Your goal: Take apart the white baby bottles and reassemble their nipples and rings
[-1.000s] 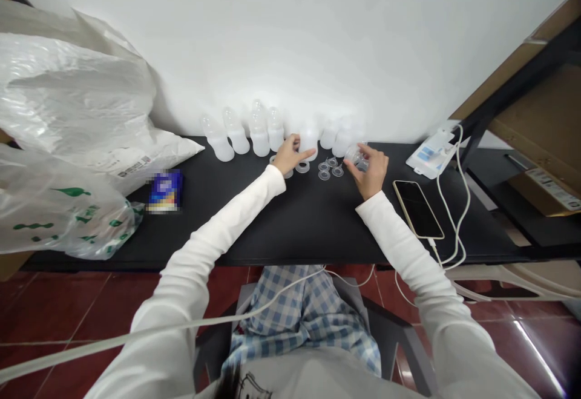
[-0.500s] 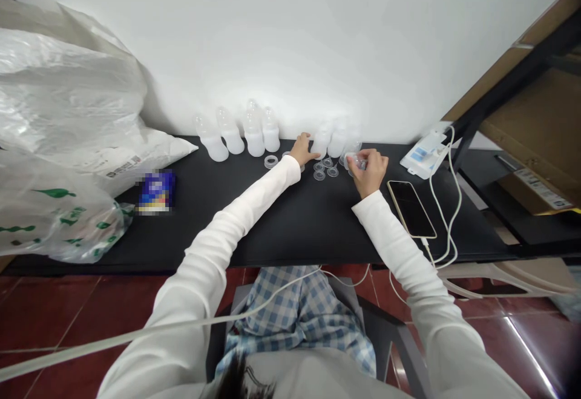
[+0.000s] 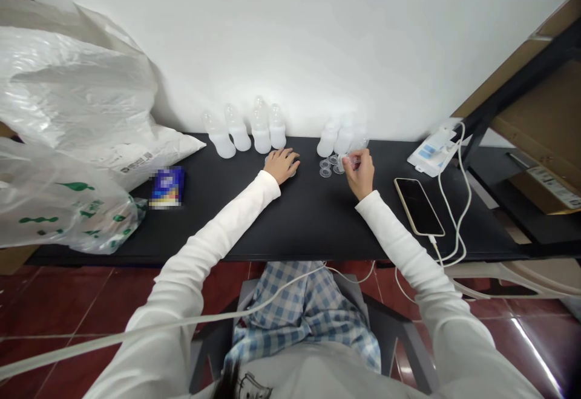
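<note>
My left hand [image 3: 281, 166] lies palm down, fingers stretched out, over pale rings that it mostly covers. Behind it stands a group of white baby bottles [image 3: 261, 138] with clear dome caps. My right hand [image 3: 360, 174] pinches a small translucent piece [image 3: 344, 161] between thumb and fingers; its exact kind is hard to make out. Beside that piece, several small clear round discs [image 3: 325, 172] with flat rims rest on the black table [image 3: 304, 223]. More white bottles [image 3: 327, 141] stand just behind the discs, close to the wall.
On the left, large white plastic bags [image 3: 91, 120] and a blurred blue packet [image 3: 167, 187] occupy the table. A phone [image 3: 420, 206] with a white charging cable [image 3: 457, 229] and a light-blue and white pack [image 3: 431, 151] lie at right. A black shelf frame [image 3: 512, 78] borders the right side.
My left hand has moved left, away from the right-hand bottles, and now covers the rings. My right hand has shifted slightly left, towards the discs. The view has also shifted a little.
</note>
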Motion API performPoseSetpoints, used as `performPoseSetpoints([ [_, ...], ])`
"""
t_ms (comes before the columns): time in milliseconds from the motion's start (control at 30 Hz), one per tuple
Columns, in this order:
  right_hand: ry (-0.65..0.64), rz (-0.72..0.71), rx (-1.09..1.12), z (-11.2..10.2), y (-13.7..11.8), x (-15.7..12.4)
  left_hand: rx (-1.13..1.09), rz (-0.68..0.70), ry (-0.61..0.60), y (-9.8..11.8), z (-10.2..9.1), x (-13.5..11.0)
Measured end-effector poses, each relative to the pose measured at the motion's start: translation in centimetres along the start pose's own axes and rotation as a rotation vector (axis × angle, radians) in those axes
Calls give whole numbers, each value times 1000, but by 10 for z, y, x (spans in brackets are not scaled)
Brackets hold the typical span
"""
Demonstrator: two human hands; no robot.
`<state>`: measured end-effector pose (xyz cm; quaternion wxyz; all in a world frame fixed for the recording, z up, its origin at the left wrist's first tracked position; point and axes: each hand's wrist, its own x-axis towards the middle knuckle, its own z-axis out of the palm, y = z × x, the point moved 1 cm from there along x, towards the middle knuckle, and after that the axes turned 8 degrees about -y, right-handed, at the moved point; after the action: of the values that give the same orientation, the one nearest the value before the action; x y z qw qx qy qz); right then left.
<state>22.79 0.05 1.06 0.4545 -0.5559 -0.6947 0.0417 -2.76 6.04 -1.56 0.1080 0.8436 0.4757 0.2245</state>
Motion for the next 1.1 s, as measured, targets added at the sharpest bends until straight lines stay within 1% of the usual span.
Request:
performPoseSetpoints([
  [100,-16,82,250,15,-22,-2,-119,84,103,15,-7,-9],
  [133,-16,123,340,21,-29,-3,-183,122,116,23,-7,-12],
  [200,-26,171,451,34,-41,-4,-336,199,117,41,-7,-19],
  [267,-86,241,621,45,-49,-6,-459,242,126,56,-5,-25],
  [333,-166,316,786,54,-54,-7,-528,237,163,64,-3,-28],
  [400,-226,353,888,58,-56,-8,-571,192,208,66,-3,-30],
  [500,-269,327,937,58,-57,-8,-611,115,244,63,-4,-30],
  [600,-286,258,891,56,-58,-8,-667,50,249,60,-4,-29],
  [700,-291,160,797,55,-61,-10,-777,-11,263,57,0,-29],
  [867,-291,-15,584,53,-62,-15,-880,-29,257,53,3,-25],
  [967,-338,-197,387,48,-58,-15,-948,-22,245,50,0,-23],
  [1033,-410,-347,235,43,-56,-13,-985,-34,225,48,-2,-21],
  [1100,-490,-462,84,37,-54,-11,-993,-53,209,47,-3,-20],
])
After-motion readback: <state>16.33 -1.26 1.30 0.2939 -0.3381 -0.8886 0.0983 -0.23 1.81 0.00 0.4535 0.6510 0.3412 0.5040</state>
